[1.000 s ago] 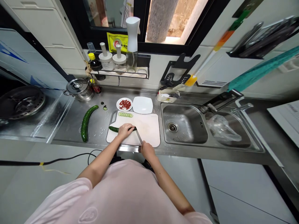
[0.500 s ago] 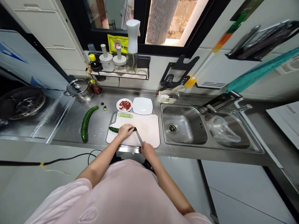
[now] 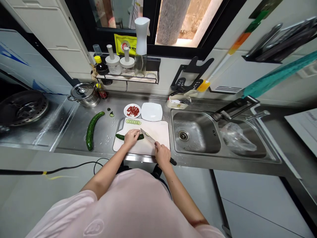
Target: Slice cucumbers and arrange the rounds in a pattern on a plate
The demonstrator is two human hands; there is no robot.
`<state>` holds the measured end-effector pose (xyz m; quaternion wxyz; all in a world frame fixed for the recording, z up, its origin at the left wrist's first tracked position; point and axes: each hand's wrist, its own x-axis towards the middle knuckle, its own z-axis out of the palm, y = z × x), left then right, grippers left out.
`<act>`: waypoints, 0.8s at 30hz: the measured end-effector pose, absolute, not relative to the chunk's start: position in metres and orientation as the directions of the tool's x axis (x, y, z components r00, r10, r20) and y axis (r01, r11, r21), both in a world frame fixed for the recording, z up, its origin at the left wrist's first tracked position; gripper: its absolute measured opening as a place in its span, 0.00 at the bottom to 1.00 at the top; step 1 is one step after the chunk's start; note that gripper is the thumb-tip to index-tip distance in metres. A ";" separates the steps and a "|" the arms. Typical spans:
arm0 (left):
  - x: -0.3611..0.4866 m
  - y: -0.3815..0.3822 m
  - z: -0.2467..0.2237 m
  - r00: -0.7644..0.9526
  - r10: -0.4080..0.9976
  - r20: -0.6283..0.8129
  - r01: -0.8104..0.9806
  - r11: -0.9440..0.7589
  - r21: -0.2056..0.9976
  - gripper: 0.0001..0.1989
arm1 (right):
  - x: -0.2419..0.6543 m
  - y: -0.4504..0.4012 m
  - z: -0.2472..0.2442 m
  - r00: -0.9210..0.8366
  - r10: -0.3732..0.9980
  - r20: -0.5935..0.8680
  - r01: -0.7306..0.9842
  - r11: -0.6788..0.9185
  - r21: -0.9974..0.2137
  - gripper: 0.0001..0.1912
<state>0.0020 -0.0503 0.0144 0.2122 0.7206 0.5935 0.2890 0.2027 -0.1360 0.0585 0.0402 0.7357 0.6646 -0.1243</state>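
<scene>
The left hand [image 3: 131, 138] lies curled, fingers together, over a cucumber [image 3: 120, 137] at the near left of a white cutting board [image 3: 159, 132], while the right hand [image 3: 162, 155] grips a kitchen knife [image 3: 148, 137] just to its right.

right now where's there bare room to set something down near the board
Bare steel counter lies between the long green cucumber and the white plastic cutting board; the board's right end, beside the steel knife, is also open. Crowded above the board: a round plate of red pieces and a square white plate.
</scene>
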 end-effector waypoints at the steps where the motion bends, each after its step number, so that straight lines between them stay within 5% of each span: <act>1: 0.002 -0.049 0.016 0.085 0.981 0.176 0.709 -0.184 0.681 0.14 | 0.203 -0.136 0.058 0.091 0.972 -0.216 0.988 -0.115 -0.102 0.16; 7: 0.006 -0.043 0.022 0.014 0.992 0.124 0.550 -0.112 0.828 0.16 | 0.204 -0.136 0.059 0.103 0.984 -0.149 0.988 -0.119 -0.102 0.22; 16: 0.015 -0.033 0.045 0.371 0.927 0.064 0.687 -0.320 0.653 0.16 | 0.209 -0.136 0.068 0.061 0.985 -0.163 0.993 -0.076 -0.086 0.25; 24: 0.023 -0.029 0.044 0.433 0.901 0.015 0.633 -0.316 0.707 0.11 | 0.213 -0.140 0.064 0.062 0.978 -0.197 0.993 -0.081 -0.089 0.24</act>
